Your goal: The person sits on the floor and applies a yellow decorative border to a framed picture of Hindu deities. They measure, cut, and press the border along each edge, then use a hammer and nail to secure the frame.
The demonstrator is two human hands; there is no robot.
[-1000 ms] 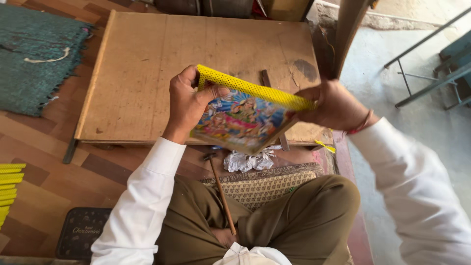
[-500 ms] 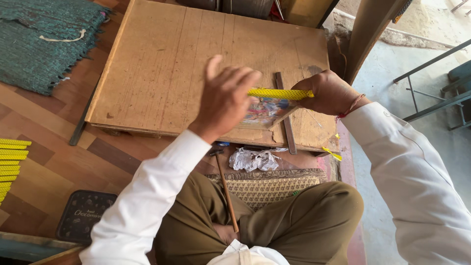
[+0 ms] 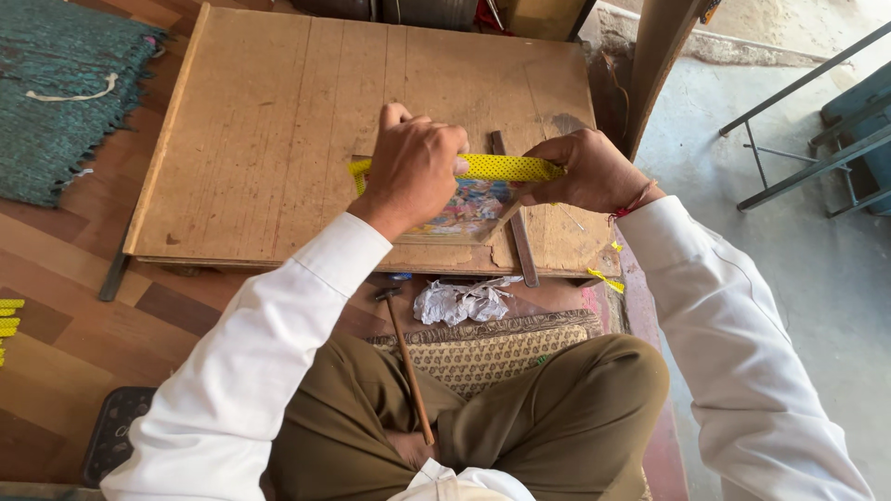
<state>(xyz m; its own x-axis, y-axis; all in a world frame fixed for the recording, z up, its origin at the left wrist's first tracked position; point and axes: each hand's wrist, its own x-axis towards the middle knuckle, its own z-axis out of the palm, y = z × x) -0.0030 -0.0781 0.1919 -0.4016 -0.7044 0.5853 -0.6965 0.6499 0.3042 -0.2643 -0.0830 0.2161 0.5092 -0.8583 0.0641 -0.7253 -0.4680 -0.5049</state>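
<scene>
A small colourful picture (image 3: 469, 209) lies flat on a low wooden board (image 3: 269, 121), with a yellow dotted frame strip (image 3: 506, 168) along its far edge. My left hand (image 3: 413, 167) presses down on the left part of the strip and picture, fingers curled over it. My right hand (image 3: 585, 172) pinches the strip's right end. A narrow dark metal bar (image 3: 516, 223) lies on the board just under my right hand.
A small hammer (image 3: 406, 353) with a wooden handle rests by my lap, next to crumpled silver foil (image 3: 464, 299) and a patterned cushion (image 3: 497, 357). A green woven mat (image 3: 60, 88) lies far left. Yellow strips (image 3: 9, 315) sit at the left edge. Metal frame legs (image 3: 798, 139) stand right.
The picture with its yellow strip was held tilted up in both hands; it has come down flat onto the board, and my left hand has shifted onto the strip.
</scene>
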